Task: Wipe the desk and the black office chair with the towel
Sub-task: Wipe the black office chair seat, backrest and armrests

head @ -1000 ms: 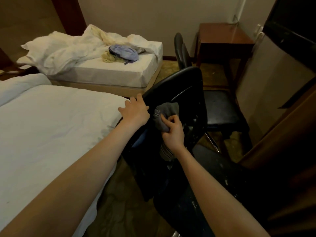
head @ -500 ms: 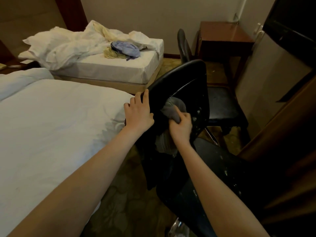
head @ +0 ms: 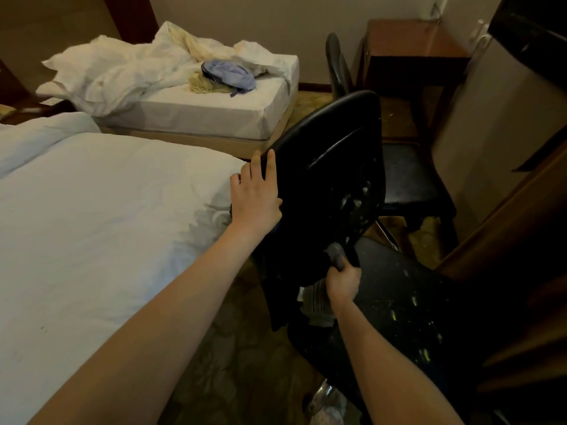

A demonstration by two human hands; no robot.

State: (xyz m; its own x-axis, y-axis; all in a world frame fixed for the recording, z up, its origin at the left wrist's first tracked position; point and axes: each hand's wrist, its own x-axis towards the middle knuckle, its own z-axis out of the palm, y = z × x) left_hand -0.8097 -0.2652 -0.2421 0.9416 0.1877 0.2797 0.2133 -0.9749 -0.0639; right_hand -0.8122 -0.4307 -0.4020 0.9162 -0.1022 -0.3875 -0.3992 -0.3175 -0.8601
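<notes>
The black office chair point(head: 331, 167) stands in the middle of the view with its backrest turned toward me and its speckled seat point(head: 408, 305) at the lower right. My left hand point(head: 256, 194) rests on the backrest's left edge with straight fingers. My right hand point(head: 342, 279) grips the grey towel point(head: 336, 254) low on the backrest, where it meets the seat; more of the towel hangs below my wrist. The brown desk point(head: 411, 41) stands against the far wall at the upper right.
A white bed point(head: 92, 228) lies close on the left. A second bed point(head: 199, 108) with rumpled sheets and a blue cloth point(head: 228, 73) is behind it. Another dark chair point(head: 408, 176) stands by the desk, and wooden furniture point(head: 506, 240) lines the right.
My right hand has slid the towel down from the middle of the backrest to its base. My left hand has shifted slightly up the backrest's edge.
</notes>
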